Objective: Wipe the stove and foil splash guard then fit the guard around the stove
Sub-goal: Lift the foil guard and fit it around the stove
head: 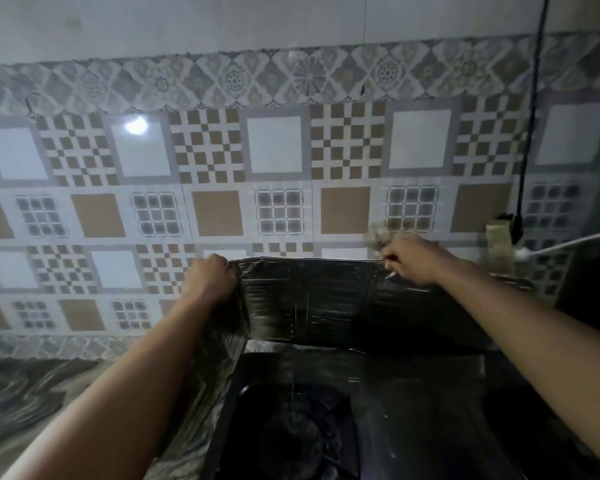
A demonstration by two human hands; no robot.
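The dark, shiny foil splash guard [309,299] stands upright behind the black stove [291,427], folded round its left side. My left hand [210,277] grips the guard's top left corner. At the top edge further right, my right hand [411,259] pinches the guard and also holds a crumpled grey cloth [374,237] that sticks out above the fingers. A burner with its pan support [298,434] shows low in the middle, dim and partly blurred.
A patterned tiled wall [281,143] rises right behind the guard. A marbled countertop [32,393] lies to the left. A black cable [530,116] hangs down at the right to a plug [516,230], beside a white rod [568,245] and a dark object at the right edge.
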